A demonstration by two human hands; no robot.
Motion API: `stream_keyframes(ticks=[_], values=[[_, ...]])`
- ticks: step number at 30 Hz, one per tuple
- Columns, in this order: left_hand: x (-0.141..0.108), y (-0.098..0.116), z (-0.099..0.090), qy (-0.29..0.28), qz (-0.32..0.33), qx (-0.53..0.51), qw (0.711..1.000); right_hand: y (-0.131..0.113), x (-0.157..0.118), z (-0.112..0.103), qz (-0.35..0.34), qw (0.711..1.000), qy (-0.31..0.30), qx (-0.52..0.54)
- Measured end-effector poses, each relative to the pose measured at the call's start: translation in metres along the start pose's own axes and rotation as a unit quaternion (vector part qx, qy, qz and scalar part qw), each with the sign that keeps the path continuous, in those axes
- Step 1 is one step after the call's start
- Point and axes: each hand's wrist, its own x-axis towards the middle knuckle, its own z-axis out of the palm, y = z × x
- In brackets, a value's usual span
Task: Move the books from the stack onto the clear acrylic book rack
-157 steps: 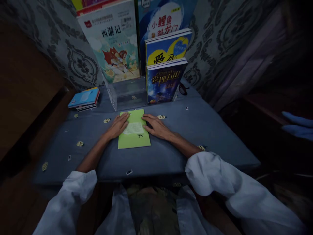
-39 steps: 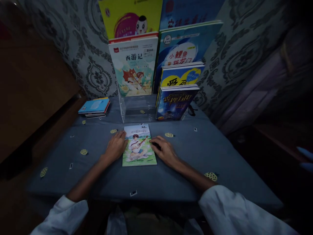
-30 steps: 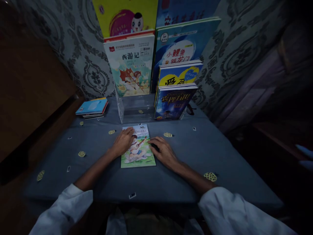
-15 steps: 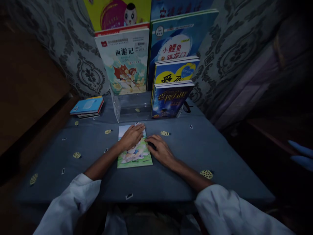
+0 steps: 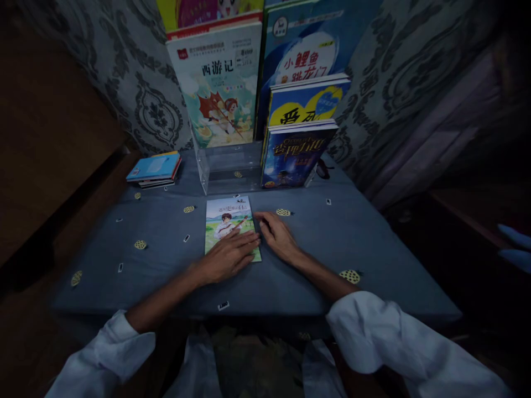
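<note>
A thin book with a drawn figure playing a guitar on its cover lies flat and closed on the table, in front of the book stand. My left hand rests flat across the lower part of the cover, fingers stretched toward the right edge, hiding that part of the picture. Just beyond the book's right edge, my right hand lies on the cloth with its fingers loosely bent and apart. Nothing shows in its grasp.
A clear stand at the back holds several upright books, among them a dark blue book and a white-topped book. A small pile of books lies at the back left. Dark glasses sit behind the stand's right side.
My left hand has slid from the top of the cover down to its lower part, baring the title and the figure. My right hand has stayed by the right edge. The view has tilted down slightly.
</note>
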Motion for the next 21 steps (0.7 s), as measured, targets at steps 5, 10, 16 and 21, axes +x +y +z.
stream_keyframes(ticks=[5,10,16,21], values=[[-0.001,0.008,0.0,0.006,-0.032,0.009,0.999,0.009,0.017,0.006,-0.042,0.997,-0.032,-0.049],[-0.004,0.015,-0.003,0.011,-0.045,0.013,0.999,0.02,0.053,0.018,-0.038,0.994,-0.052,-0.083],[-0.034,0.013,-0.018,0.024,-0.024,0.014,0.999,0.011,0.052,0.014,-0.037,0.994,-0.059,-0.079],[-0.045,-0.004,-0.025,0.05,-0.132,0.08,0.987,0.0,0.03,0.003,0.027,0.999,-0.03,-0.017]])
